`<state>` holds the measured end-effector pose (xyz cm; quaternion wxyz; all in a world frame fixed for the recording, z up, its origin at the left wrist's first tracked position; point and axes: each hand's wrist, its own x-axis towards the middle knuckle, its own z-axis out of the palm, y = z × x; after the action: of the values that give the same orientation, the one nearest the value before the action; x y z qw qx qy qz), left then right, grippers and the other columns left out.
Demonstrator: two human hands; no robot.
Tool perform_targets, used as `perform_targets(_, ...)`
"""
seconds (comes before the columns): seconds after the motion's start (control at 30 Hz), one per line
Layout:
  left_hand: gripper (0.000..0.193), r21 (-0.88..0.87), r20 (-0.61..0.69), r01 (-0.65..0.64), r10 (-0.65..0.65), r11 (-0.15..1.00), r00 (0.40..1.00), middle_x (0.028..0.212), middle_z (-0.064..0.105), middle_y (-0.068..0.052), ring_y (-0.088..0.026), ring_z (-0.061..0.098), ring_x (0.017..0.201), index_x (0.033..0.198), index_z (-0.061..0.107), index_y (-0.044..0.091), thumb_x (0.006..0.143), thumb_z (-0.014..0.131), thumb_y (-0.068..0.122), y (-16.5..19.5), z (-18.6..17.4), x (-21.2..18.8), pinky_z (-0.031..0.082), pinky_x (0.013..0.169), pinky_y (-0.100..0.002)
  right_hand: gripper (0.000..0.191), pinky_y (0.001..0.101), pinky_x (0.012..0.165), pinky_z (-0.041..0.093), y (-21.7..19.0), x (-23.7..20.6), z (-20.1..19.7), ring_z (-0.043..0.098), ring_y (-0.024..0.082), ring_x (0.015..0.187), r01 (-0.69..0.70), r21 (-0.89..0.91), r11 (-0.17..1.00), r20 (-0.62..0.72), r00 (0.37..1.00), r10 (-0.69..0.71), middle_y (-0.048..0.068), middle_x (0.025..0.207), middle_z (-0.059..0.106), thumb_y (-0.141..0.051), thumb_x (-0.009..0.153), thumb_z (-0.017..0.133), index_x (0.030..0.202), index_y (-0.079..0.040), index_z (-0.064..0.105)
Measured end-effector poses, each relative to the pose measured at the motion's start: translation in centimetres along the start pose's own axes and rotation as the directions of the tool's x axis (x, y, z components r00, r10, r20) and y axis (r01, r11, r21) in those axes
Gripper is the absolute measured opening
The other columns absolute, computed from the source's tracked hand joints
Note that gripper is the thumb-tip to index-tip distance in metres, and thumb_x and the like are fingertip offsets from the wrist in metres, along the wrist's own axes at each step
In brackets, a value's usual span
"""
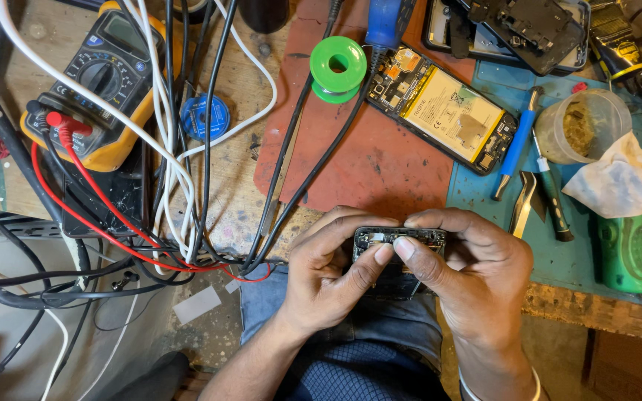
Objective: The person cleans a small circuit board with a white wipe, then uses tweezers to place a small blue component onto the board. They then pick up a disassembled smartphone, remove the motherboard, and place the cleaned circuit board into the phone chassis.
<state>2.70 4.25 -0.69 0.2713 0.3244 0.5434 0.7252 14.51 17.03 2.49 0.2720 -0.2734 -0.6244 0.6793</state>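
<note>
A worn wooden workbench [232,186] fills the view, partly covered by a red mat [358,163]. A blue mat [581,252] lies beside it.

Bare forearms, a thin metal bangle [533,382] at the right wrist, apparently checked dark trousers [365,375]

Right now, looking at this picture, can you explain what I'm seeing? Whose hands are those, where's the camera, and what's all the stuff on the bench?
The camera sits on a person's head, looking down at their own hands over a cluttered workbench. The left hand and right hand together hold a small dark phone frame, thumbs pressing its top edge. On the bench lie an opened phone showing its battery, a green spool, a yellow multimeter with red leads, a blue-handled tool, a plastic cup and tangled cables.
</note>
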Motion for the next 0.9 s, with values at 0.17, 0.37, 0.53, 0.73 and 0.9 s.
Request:
perform_targets(0.17,0.026,-0.092,-0.063,0.025,-0.031,0.995,0.998,0.117,0.067,-0.010,-0.014,0.065,0.106,0.125,0.067,-0.005,0.100,0.071,0.002,-0.4,0.1,-0.2,0.053,0.094,-0.027,0.033,0.0202,0.078,0.057,-0.6,0.2,-0.3,0.069,0.008,0.088,-0.035,-0.038,0.999,0.011,0.999,0.035,0.009,0.102,0.075,0.006,0.082,0.079,0.114,0.007,0.070)
perform_targets(0.37,0.026,-0.226,-0.106,0.065,-0.091,0.972,0.990,0.119,0.066,-0.010,-0.013,0.064,0.106,0.127,0.065,-0.006,0.102,0.068,0.001,-1.1,0.1,-0.2,0.052,0.095,-0.027,0.026,0.0173,0.065,0.049,-0.5,-0.1,-0.9,0.061,0.005,0.074,-0.068,-0.091,0.994,-0.053,0.997,0.063,0.008,0.093,0.075,0.005,0.085,0.078,0.111,0.008,0.073)
perform_targets(0.53,0.026,-0.284,-0.084,0.115,-0.144,0.952,0.986,0.118,0.067,-0.009,-0.013,0.066,0.105,0.127,0.064,-0.006,0.102,0.068,0.001,-1.0,0.0,-0.1,0.054,0.094,-0.028,0.024,0.0165,0.065,0.050,-0.1,-0.5,-1.0,0.063,0.004,0.075,-0.026,-0.069,0.997,-0.056,0.998,0.022,0.008,0.095,0.076,0.005,0.088,0.078,0.111,0.007,0.073)
perform_targets(0.73,0.030,-0.386,-0.005,0.209,-0.229,0.898,0.973,0.115,0.070,-0.007,-0.011,0.066,0.106,0.127,0.062,-0.004,0.098,0.072,0.002,-0.8,0.2,0.7,0.055,0.096,-0.029,0.023,0.0205,0.075,0.055,0.4,-0.3,-1.1,0.068,0.009,0.082,-0.058,-0.011,0.998,-0.114,0.992,0.057,0.012,0.098,0.076,0.004,0.089,0.077,0.111,0.009,0.072)
perform_targets(0.9,0.024,-0.426,0.015,0.297,-0.322,0.855,0.947,0.108,0.074,-0.008,-0.011,0.069,0.097,0.118,0.065,-0.005,0.097,0.074,0.003,-0.7,0.3,1.5,0.057,0.088,-0.029,0.021,0.0301,0.085,0.058,1.2,0.7,-2.5,0.072,0.018,0.088,-0.169,0.219,0.961,-0.106,0.975,0.195,0.017,0.101,0.076,0.006,0.091,0.074,0.111,0.012,0.071)
